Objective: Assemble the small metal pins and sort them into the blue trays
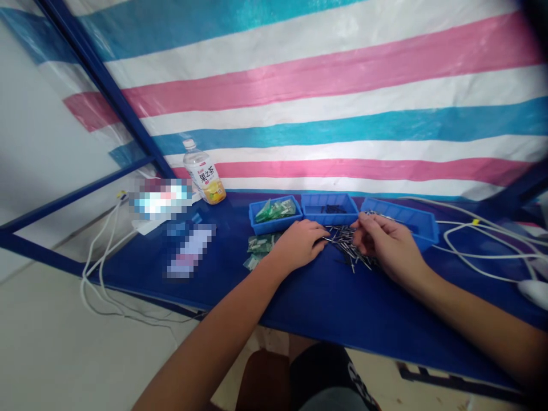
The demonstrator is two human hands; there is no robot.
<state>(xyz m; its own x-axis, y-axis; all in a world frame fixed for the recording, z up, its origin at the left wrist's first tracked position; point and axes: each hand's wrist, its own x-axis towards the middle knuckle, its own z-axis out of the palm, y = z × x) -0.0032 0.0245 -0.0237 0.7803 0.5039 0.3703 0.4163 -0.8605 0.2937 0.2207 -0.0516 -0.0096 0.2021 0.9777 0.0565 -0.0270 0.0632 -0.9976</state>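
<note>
A loose pile of thin metal pins point(346, 242) lies on the blue table point(325, 302) between my hands. My left hand point(299, 242) rests on the table at the pile's left edge, fingers curled and pinched around a few pins. My right hand point(383, 242) sits at the pile's right side, fingers curled with the tips pressed together over the pins. Behind the pile stand three blue trays: the left tray point(276, 217) holds small green packets, the middle tray point(329, 209) dark parts, the right tray point(402, 220) more pins.
Green packets point(259, 248) lie on the table left of my left hand. A bottle of yellow drink point(204, 173) stands at the back left by a white power strip point(148, 225). White cables point(483, 245) run along the right. A striped tarp point(325, 97) hangs behind.
</note>
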